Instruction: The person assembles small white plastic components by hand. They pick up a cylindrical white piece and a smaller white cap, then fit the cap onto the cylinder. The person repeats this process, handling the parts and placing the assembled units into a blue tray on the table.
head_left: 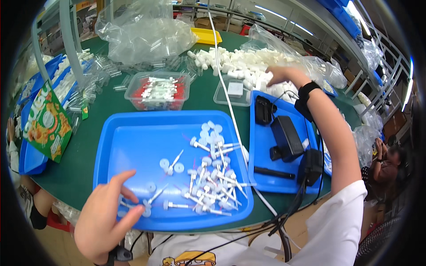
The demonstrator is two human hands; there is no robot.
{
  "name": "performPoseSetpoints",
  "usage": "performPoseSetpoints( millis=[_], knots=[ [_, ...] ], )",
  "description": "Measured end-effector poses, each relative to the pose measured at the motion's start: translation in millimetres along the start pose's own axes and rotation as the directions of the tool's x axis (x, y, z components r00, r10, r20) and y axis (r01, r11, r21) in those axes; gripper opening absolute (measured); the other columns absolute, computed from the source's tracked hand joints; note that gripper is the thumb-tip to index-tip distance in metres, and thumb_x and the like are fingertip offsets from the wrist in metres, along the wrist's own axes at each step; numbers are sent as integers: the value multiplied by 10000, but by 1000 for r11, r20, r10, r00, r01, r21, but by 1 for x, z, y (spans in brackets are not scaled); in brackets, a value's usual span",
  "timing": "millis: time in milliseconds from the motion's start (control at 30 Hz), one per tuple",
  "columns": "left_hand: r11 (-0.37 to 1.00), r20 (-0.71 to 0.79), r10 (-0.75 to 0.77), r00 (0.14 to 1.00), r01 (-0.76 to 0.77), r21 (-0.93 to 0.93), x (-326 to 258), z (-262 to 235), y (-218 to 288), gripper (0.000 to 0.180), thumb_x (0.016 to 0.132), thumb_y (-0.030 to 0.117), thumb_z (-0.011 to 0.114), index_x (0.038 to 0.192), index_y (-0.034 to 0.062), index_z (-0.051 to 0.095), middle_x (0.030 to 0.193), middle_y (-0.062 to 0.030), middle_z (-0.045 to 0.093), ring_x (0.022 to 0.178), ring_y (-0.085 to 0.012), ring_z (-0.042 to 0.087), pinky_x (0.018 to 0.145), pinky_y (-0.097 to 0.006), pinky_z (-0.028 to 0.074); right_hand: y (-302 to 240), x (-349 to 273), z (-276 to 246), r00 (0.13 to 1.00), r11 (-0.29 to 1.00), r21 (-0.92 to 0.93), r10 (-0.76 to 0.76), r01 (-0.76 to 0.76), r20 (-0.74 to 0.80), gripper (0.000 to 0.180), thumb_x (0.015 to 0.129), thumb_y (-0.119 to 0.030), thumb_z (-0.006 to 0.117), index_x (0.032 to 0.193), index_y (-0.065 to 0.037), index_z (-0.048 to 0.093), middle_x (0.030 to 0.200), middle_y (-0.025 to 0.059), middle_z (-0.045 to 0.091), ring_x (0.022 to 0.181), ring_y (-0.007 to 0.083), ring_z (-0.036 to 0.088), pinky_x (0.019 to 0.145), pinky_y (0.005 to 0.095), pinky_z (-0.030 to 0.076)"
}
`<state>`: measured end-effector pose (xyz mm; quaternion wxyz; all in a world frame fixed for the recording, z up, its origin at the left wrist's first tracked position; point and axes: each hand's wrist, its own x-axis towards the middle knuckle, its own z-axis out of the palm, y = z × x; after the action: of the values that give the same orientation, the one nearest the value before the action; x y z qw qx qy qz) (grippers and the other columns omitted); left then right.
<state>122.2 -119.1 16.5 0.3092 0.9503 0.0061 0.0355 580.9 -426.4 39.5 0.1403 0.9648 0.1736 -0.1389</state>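
My left hand [104, 213] is over the near left corner of a big blue tray [133, 146], thumb and fingers apart. Close to its fingertips lie a few small white plastic pieces with thin stems and round translucent discs [151, 187]. Many more of these stemmed pieces [208, 186] are heaped along the tray's right side. At the far right my right hand [286, 75] reaches to a pile of short white cylinders [248, 66]. Its fingers are parted above them, and nothing shows between them.
A clear tub [157, 91] holds white and red parts. A second blue tray [262, 177] carries black boxes and cables, below my right forearm. A white cord [224, 84] crosses the green table. Clear tubes, plastic bags, a green packet [49, 124] and a yellow tray [206, 36] lie around.
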Motion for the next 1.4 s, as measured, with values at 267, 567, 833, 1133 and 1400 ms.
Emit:
performPoseSetpoints(
  millis=[267, 567, 833, 1133, 1400],
  knots=[
    [995, -22, 97, 995, -97, -1, 13, -18, 0, 456, 848, 43, 555, 1274, -20, 407, 890, -113, 547, 750, -197, 550, 688, -289, 436, 23, 76, 55, 987, 973, 195, -101, 124, -122, 1088, 566, -543, 748, 1437, -236, 172, 1399, 300, 217, 1274, 459, 286, 1044, 480, 287],
    [991, 15, -58, 998, 59, -117, 22, -14, -8, 468, 833, 30, 559, 1274, -16, 411, 882, -116, 539, 719, -208, 543, 655, -306, 435, 3, 86, 86, 912, 988, 118, -48, 105, -408, 611, 715, -545, 569, 1254, -285, 441, 1275, 219, 334, 1066, 534, 402, 848, 614, 391],
    [999, -81, -13, 997, 9, -42, 23, -5, -7, 429, 748, 75, 615, 1150, -18, 494, 832, -89, 624, 825, -253, 560, 807, -345, 388, -3, 86, 87, 879, 975, 190, -11, 116, -477, 570, 725, -421, 611, 1228, -194, 472, 1181, 254, 418, 916, 475, 542, 813, 498, 467],
    [1000, -106, 21, 994, -23, -21, 21, -4, -12, 362, 769, 90, 629, 1108, 0, 538, 829, -71, 614, 800, -255, 556, 767, -341, 402, -3, 80, 91, 766, 964, 145, -81, 222, -637, 350, 693, -191, 667, 1011, -87, 566, 1012, 191, 508, 866, 391, 566, 771, 444, 469],
    [999, -94, 34, 995, -37, -32, 23, -4, -18, 294, 790, 107, 606, 1064, 6, 572, 840, -79, 619, 814, -261, 558, 782, -340, 403, 25, 91, 92, 698, 957, 177, -35, 229, -716, 183, 665, -69, 629, 826, -24, 554, 886, 192, 537, 854, 385, 546, 735, 441, 445]
  ],
)
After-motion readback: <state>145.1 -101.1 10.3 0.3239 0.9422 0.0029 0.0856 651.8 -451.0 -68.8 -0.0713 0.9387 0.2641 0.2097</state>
